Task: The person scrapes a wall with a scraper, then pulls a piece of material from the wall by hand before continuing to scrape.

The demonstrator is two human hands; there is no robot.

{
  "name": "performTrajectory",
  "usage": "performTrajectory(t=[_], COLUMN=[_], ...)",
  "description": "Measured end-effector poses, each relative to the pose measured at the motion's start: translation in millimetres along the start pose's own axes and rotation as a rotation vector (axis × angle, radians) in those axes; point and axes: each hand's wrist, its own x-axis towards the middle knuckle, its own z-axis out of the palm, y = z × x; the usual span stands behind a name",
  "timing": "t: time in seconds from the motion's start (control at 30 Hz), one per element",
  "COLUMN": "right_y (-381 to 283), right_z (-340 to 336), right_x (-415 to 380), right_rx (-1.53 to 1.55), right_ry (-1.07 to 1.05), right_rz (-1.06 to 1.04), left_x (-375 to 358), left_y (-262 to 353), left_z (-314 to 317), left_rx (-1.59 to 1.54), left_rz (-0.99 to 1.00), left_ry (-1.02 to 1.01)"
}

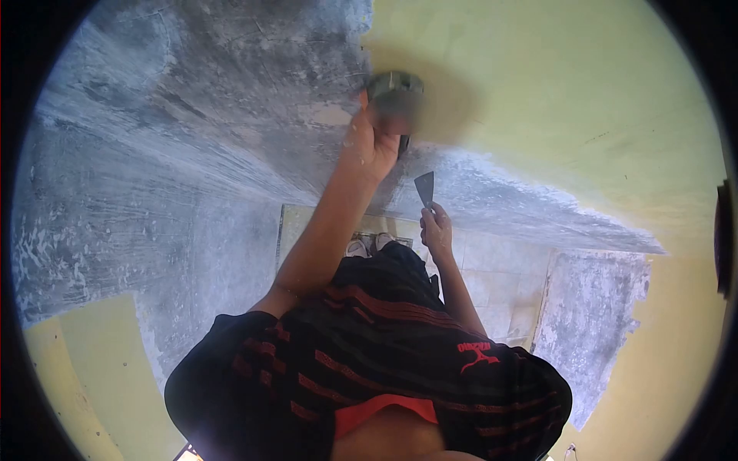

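Raised against the wall, my left hand is wrapped round a dark green round-headed tool, blurred in part. The tool is at the border between bare grey wall and yellow-green paint. Lower and to the right, my right hand grips a scraper by its handle, its wide dark blade pointing up and apart from the wall tool. The exact contact between the round tool and the wall is hidden.
Below the hands, my shoes stand near a light tiled floor. Another stripped grey patch is at the right, beside yellow paint. A dark object juts in at the far right edge.
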Motion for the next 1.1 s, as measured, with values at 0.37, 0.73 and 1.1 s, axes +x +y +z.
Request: performTrajectory(t=[0.37,0.73,1.1], right_y=[23,61,56], right_z=[0,-24,-18], right_x=[8,18,22], right_rx=[-0.178,-0.335,-0.342], right_ry=[-0.019,0.001,0.013], right_rz=[-0.156,-0.174,-0.138], left_x=[3,8,-11], left_y=[-21,-30,-10], left_z=[-49,-91,116], left_rx=[0.711,0.383,0.288], left_rz=[0.571,0.125,0.135], left_ry=[0.113,0.294,-0.133])
